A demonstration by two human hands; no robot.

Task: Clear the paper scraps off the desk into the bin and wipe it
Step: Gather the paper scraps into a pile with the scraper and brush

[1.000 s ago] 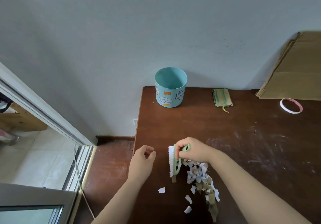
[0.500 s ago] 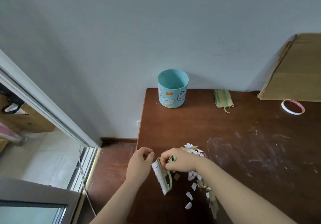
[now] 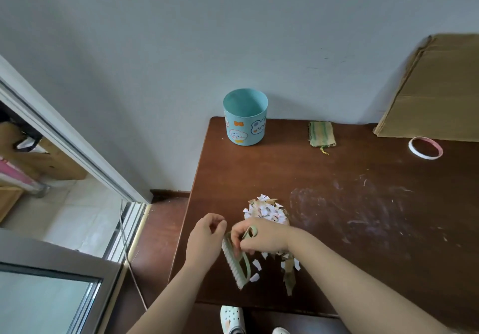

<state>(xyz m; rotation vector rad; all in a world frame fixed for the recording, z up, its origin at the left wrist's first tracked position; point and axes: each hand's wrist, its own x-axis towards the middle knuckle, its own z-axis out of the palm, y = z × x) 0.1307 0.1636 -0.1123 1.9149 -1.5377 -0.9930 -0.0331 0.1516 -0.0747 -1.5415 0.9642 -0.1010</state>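
Both my forearms are bare from the bottom edge of the view up to the wrists, with no sleeve, watch, bracelet or ring on them. My left hand (image 3: 206, 240) and my right hand (image 3: 261, 238) wear no gloves. Below the desk edge I see my feet in white clog-style shoes (image 3: 232, 319) with round ventilation holes across the top and a few small coloured charms; the second shoe only shows its toe.

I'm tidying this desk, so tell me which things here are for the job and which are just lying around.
For the job: paper scraps, brush in the right hand, blue bin, striped cloth.
Lying about: tape roll, cardboard.
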